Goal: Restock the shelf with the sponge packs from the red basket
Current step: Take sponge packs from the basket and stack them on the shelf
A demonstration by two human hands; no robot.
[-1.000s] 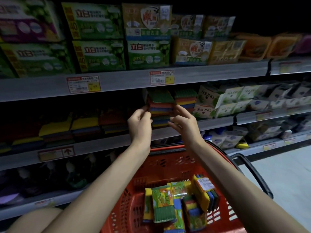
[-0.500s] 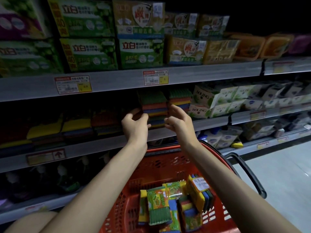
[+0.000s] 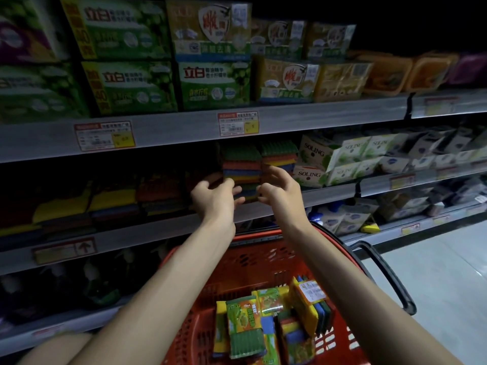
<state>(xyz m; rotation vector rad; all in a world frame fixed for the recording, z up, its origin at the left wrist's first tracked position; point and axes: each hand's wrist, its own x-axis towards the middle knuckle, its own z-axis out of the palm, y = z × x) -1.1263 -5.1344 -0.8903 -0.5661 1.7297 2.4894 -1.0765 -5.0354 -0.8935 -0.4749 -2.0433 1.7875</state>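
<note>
Red plastic sits nearest us: the red basket (image 3: pixel 263 262) at our waist, with several sponge packs (image 3: pixel 246 327) lying jumbled in its bottom, so the restocking is only part done. Our forearms reach over its rim to the middle shelf (image 3: pixel 163 227). There our left hand (image 3: pixel 214 196) and right hand (image 3: pixel 280 192) flank the foot of a shelved sponge stack (image 3: pixel 241 167), its layers green, red, blue and yellow. The fingers of both hands are loosely curled with nothing clasped in them. The fingertips lie just beside the stack's lower edge, and we cannot tell whether they touch it. A second stack (image 3: pixel 278 156) stands against it on the right, and white Soling boxes (image 3: pixel 313 164) come next along the shelf.

We judge the step in hand to be settling a pack in its place. The next move calls for bringing a hand down into the basket, closing it on the topmost pack, and finding room on the shelf. The stretch left of the stack is too dim to show how much space it offers.
</note>
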